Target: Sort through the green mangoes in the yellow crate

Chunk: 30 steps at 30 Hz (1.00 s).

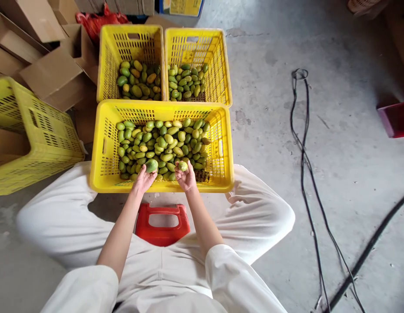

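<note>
Nearest the camera is your white shirt (165, 302), with your white trousers (257, 208) spread to either side and a red stool (162, 238) between your legs. Beyond it, the front crate (162, 189) stands close before you, heaped with small green and yellowish fruit.

Your left hand (143, 180), palm turned up, has its thumb and fingers closed around a larger green fruit (151, 165). Your right hand (186, 177) pinches a smaller yellow-green fruit (182, 165) in its fingers. Both fruits are above the near part of the heap, just inside the front crate's near rim, apart from each other.

The step in hand looks like handling the fruit one to each hand, perhaps looking them over. Whatever you do next would call for a light, steady grip and enough lift to clear the rims: behind stand the back-left crate (131, 29) and the back-right crate (195, 32), side by side, each with fruit in it.

The larger green fruit lies with its long axis mostly left to right, its right end tipped slightly away from you. The smaller yellow-green fruit looks nearly round from here, so you cannot be sure of its long axis; which end bears the stem is too small to tell on either.
</note>
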Each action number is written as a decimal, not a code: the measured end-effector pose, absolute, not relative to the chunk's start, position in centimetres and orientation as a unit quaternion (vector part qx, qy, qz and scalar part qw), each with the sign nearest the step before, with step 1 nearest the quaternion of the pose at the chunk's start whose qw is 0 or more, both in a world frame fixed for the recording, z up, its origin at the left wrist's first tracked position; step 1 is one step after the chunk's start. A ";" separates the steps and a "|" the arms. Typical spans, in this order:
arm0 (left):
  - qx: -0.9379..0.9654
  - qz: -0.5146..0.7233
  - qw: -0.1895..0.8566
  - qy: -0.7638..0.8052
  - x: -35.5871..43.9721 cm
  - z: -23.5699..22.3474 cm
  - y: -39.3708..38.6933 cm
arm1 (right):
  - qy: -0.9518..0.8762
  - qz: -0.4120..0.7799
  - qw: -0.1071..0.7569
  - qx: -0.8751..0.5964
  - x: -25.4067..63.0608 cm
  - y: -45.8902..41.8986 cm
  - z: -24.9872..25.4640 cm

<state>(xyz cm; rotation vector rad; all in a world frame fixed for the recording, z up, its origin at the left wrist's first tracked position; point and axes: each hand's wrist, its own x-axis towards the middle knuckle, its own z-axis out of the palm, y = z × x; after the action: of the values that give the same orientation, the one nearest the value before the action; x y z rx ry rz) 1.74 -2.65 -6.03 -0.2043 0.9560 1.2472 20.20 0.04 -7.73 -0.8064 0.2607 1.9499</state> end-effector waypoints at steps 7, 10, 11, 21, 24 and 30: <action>-0.157 0.585 0.686 0.404 1.3 -6.2 -2.3 | 0.157 0.826 0.467 -0.273 21.0 0.4 -8.3; -0.176 0.567 0.702 0.393 1.2 -5.9 -2.2 | 0.152 0.823 0.473 -0.275 20.9 0.3 -8.4; -0.172 0.547 0.720 0.390 1.1 -5.8 -2.1 | 0.150 0.822 0.472 -0.281 20.7 0.3 -8.4; -0.116 0.527 0.746 0.390 1.0 -5.3 -2.7 | 0.084 0.844 0.409 -0.335 20.0 0.1 -8.1; -0.117 0.552 0.724 0.397 1.1 -5.6 -2.7 | 0.089 0.831 0.432 -0.338 20.1 0.0 -8.1; -0.142 0.558 0.689 0.441 1.2 -6.8 -2.6 | 0.127 0.798 0.458 -0.369 20.0 0.5 -8.5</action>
<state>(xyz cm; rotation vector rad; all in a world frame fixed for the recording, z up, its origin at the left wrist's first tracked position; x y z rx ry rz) 1.16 -2.62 -6.78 -0.3178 0.9860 1.2486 20.01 0.46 -8.49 -0.9102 0.3118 1.9671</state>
